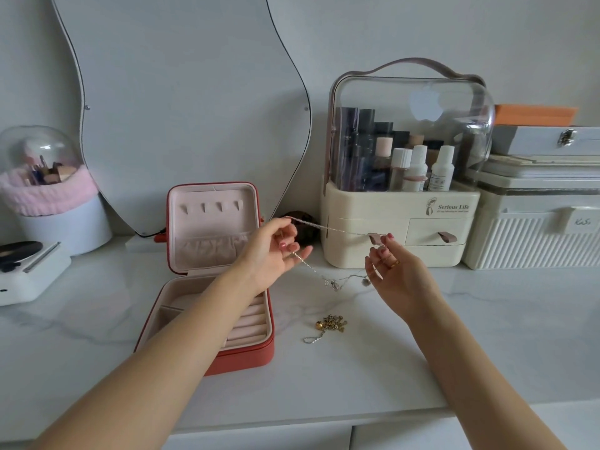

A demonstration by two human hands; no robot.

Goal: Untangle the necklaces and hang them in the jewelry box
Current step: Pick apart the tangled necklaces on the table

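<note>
Silver necklace (328, 227) stretches between the left hand (276, 251) and right hand (394, 271), both pinching it above the counter (357, 368), beside the open jewelry box (207, 274).

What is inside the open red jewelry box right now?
The red square jewelry box shows four bare pink hooks and a gathered pocket in its lid; no necklace hangs there. The base shows ring rolls; the left forearm covers much of it.

Necklace pile (326, 327) right of jewelry box (214, 319), seemingly apart
</note>
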